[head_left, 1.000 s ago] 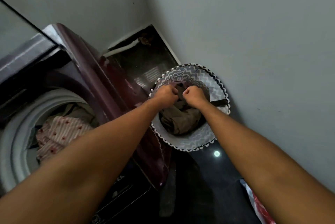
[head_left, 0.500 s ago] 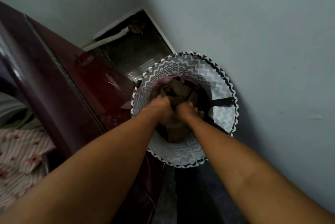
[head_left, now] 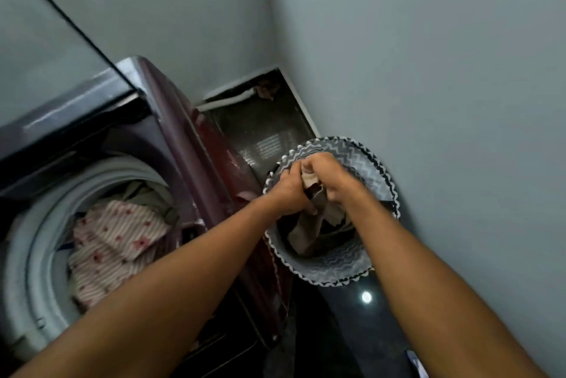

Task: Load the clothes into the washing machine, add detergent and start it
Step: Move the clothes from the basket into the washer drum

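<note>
lifted since half a second back: both hands up from deep in the basket (head_left: pixel 379 181) to its far rim, dragging a tan garment (head_left: pixel 309 224) with them; view swung left too, so the drum (head_left: pixel 36 243) shows again.

left hand (head_left: pixel 289 191) curled tight round the upper folds of the garment. right hand (head_left: pixel 332 177) likewise clenched on the same cloth, just beside the left, knuckles nearly touching. top of the cloth bunched between the two fists, tail hanging down and toward the wearer into the basket, so long axis roughly vertical, lower end not yet free of the darker clothes beneath.

key relation: washer (head_left: pixel 171 139) well to the left of both hands, basket pressed against its maroon side, raised wall of the cabinet standing between. left hand the nearer one to the drum opening. hence, probably, a lift up first, then a carry leftward over that edge, then a drop.

inside the drum already: a striped, red-dotted cloth (head_left: pixel 113 243) and something pale green behind it. lid (head_left: pixel 46 41) standing open at upper left.

loading only part done, by the look of the basket; more dark cloth left at the bottom. detergent not in view.

risk, as a guess: trailing end snagging on the rim or tipping the light basket.
</note>
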A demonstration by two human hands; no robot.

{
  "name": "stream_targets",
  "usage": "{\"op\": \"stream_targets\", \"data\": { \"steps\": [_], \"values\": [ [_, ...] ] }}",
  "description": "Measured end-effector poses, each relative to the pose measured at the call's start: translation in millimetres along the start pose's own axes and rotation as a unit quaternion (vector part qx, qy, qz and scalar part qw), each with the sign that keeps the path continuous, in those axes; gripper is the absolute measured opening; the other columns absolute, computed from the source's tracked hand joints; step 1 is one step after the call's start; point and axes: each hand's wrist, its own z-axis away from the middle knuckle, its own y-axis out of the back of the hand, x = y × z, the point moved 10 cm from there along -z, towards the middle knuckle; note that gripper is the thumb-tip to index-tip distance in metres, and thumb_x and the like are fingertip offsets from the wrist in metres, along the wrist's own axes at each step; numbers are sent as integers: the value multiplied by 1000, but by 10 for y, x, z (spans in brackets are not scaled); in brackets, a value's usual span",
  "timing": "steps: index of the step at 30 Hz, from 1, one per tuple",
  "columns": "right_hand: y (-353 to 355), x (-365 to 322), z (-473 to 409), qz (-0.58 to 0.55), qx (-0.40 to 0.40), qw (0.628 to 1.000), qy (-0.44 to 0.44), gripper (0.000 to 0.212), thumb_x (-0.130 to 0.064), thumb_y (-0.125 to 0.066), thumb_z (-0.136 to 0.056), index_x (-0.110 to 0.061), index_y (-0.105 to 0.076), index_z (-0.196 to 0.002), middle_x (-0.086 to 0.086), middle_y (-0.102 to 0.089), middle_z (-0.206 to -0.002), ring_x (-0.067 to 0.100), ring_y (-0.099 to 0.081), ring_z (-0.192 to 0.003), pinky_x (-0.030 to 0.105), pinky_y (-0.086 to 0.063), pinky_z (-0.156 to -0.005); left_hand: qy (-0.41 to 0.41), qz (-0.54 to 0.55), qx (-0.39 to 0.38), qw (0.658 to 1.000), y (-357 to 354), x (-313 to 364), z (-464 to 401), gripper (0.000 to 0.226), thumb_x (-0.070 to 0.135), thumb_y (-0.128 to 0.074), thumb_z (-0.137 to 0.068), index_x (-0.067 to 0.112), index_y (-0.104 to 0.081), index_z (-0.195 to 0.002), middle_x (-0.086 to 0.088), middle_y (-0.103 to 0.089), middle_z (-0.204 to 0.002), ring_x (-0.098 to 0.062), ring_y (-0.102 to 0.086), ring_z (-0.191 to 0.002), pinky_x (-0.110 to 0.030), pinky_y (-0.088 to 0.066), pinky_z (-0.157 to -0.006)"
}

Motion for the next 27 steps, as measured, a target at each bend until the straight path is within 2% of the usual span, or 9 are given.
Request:
{"op": "stream_targets", "data": {
  "steps": [3, 4, 7, 10, 14, 19, 21, 24, 27],
  "values": [
    [-256, -339, 421, -36, -115, 992, -36, 6, -11, -49, -66, -8, -54, -65, 13, -51, -69, 27, -53, -63, 36, -46, -63, -88, 74, 40, 993, 409, 208, 345, 105, 36, -97, -45, 28, -44, -135, 0, -53, -128, -18, -53, -118, -43, -50, -100],
    [-335, -467, 560, -40, -151, 987, -34, 15, -10, -46, -73, -7, -55, -61, 12, -53, -65, 25, -55, -59, 33, -49, -61, -110, 88, 41, 989, 527, 264, 483, 103, 41, -97, -44, 29, -46, -133, 3, -56, -127, -15, -55, -117, -41, -50, -99],
    [-661, -917, 1000, -71, -240, 968, -12, 21, -10, -47, -72, -11, -50, -52, 8, -49, -55, 19, -52, -47, 28, -47, -53, -158, 129, 78, 976, 926, 459, 913, 91, 31, -96, -54, 27, -51, -133, 9, -65, -120, -8, -61, -112, -31, -52, -95],
    [-1131, -1395, 1379, -94, -298, 949, 39, 15, -9, -52, -66, -14, -39, -61, 4, -39, -59, 16, -43, -49, 25, -45, -52, -146, 173, 211, 951, 1526, 504, 1402, 62, 19, -89, -64, 22, -62, -120, 11, -68, -99, -4, -63, -94, -20, -51, -75],
    [-1852, -1961, 1945, -105, -387, 911, 97, 13, -8, -46, -65, -14, -36, -60, -1, -33, -54, 10, -37, -43, 21, -42, -46, -148, 236, 327, 903, 2133, 373, 2060, 29, 24, -78, -60, 17, -69, -87, 10, -68, -75, 2, -57, -67, -28, -52, -62],
    [-2800, -2297, 2546, -102, -465, 872, 109, 13, -4, -31, -68, -16, -32, -63, -2, -36, -52, 10, -39, -41, 22, -43, -45, -169, 283, 428, 841, 2776, 18, 2889, 28, 22, -81, -59, 11, -72, -83, -2, -74, -80, -5, -63, -70, -35, -57, -65],
    [-3108, -2322, 2703, -111, -484, 862, 100, 16, -4, -30, -70, -14, -40, -61, -1, -40, -52, 11, -42, -42, 23, -44, -45, -182, 286, 457, 822, 2941, -128, 3171, 27, 17, -86, -61, 12, -71, -84, -2, -73, -81, -8, -66, -71, -33, -59, -65],
    [-3558, -2258, 2846, -103, -502, 853, 101, 9, -6, -37, -71, -12, -43, -70, 2, -42, -58, 14, -46, -48, 24, -46, -50, -160, 290, 512, 792, 3069, -511, 3547, 28, 16, -85, -64, 4, -71, -86, -6, -74, -81, -14, -69, -72, -38, -59, -65],
    [-3905, -2134, 2754, -50, -466, 872, 143, 8, -8, -52, -72, -11, -54, -80, 6, -43, -70, 17, -47, -59, 29, -41, -61, -98, 317, 569, 753, 3083, -1042, 3773, 34, 27, -83, -60, 3, -72, -82, -11, -74, -77, -13, -64, -66, -41, -57, -61]
  ]
}}
